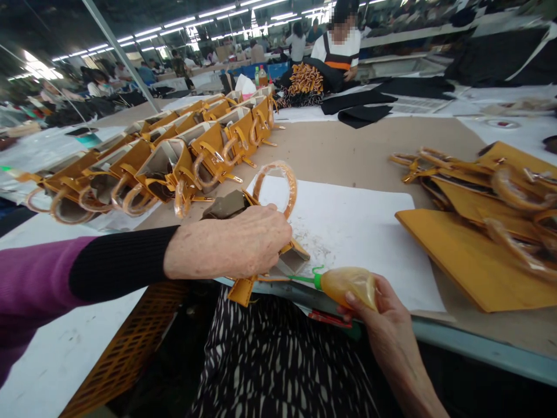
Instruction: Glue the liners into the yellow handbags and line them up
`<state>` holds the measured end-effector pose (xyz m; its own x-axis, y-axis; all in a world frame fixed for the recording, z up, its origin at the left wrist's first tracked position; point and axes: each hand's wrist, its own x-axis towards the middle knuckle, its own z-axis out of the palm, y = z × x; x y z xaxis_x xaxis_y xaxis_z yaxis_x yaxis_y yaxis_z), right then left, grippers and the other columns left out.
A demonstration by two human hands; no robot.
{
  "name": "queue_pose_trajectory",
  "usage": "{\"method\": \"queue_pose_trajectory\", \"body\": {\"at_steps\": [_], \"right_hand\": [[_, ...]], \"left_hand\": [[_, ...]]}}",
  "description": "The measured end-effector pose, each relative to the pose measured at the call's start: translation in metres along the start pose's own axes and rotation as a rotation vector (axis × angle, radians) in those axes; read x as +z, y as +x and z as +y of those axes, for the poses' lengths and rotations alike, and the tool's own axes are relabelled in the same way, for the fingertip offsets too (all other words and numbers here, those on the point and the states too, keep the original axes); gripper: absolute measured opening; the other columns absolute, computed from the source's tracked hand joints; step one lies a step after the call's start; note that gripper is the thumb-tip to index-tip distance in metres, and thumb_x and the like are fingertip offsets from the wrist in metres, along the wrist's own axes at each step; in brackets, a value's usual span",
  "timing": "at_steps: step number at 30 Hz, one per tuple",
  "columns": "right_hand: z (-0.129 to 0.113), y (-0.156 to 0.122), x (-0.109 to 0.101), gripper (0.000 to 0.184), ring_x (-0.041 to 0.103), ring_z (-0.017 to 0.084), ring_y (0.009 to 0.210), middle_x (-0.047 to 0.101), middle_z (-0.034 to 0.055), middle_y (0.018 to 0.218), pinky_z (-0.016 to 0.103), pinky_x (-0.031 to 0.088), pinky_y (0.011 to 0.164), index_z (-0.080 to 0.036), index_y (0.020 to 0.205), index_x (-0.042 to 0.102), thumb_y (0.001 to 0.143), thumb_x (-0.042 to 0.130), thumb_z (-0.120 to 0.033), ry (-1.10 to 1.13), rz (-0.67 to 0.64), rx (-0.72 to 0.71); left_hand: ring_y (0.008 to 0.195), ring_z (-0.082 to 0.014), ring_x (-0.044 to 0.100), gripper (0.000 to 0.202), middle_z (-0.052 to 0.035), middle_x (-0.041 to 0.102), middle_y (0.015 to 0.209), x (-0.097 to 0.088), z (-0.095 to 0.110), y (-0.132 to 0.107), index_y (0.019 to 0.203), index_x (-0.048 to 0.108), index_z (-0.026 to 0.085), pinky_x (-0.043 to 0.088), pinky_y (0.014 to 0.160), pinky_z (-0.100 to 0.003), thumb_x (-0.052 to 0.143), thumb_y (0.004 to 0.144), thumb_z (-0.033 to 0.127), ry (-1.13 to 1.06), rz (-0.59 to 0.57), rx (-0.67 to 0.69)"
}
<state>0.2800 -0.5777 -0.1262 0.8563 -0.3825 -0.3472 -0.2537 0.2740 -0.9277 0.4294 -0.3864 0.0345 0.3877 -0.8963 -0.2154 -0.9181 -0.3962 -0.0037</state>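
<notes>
My left hand (235,242) is closed on a mustard-yellow handbag (243,290) at the table's front edge, its back toward me, hiding much of the bag. A round handle (293,188) in clear wrap stands up behind my knuckles, and the bag's grey lining shows to the right of them. In my right hand (383,310) is a squeeze bottle (348,284) of yellowish glue-like liquid, lying nearly level. Its thin green nozzle points left at the bag's lined edge. White paper (361,215) lies beneath the bag.
Rows of yellow handbags (200,145) stand at the back left. Flat yellow bag pieces with handles (470,244) are piled on the right. An orange plastic crate (126,348) sits below the table at left. Across the table a person (337,49) stands by black fabric pieces (365,104).
</notes>
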Motion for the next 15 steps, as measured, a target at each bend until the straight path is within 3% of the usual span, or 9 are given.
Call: {"method": "queue_pose_trajectory", "body": {"at_steps": [3,8,15], "right_hand": [[0.002,0.001,-0.002,0.047,0.059,0.015,0.053,0.067,0.0007,0.081,0.026,0.05,0.047,-0.022,0.101,0.053,0.066,0.077,-0.042,0.064,0.006,0.027],[0.002,0.004,-0.003,0.042,0.059,0.015,0.055,0.066,0.0001,0.08,0.026,0.051,0.048,-0.023,0.1,0.054,0.068,0.075,-0.039,0.085,0.022,-0.024],[0.006,0.002,0.003,0.041,0.06,0.016,0.057,0.067,-0.0002,0.084,0.029,0.053,0.051,-0.024,0.1,0.054,0.068,0.075,-0.041,0.055,0.006,0.024]], "left_hand": [[0.089,-0.0202,0.056,0.013,-0.0084,0.061,0.088,0.004,0.002,-0.009,0.081,0.06,0.013,0.045,0.084,-0.034,0.048,0.084,0.016,0.002,-0.033,0.023],[0.102,-0.0226,0.053,0.02,-0.0117,0.058,0.109,0.025,0.004,-0.026,0.099,0.058,0.012,0.044,0.09,-0.037,0.048,0.085,0.022,-0.024,-0.003,-0.113],[0.122,-0.0241,0.043,0.038,-0.0153,0.048,0.131,0.048,0.005,-0.047,0.126,0.044,0.01,0.037,0.101,-0.04,0.04,0.091,0.026,-0.052,-0.028,-0.144]]}}
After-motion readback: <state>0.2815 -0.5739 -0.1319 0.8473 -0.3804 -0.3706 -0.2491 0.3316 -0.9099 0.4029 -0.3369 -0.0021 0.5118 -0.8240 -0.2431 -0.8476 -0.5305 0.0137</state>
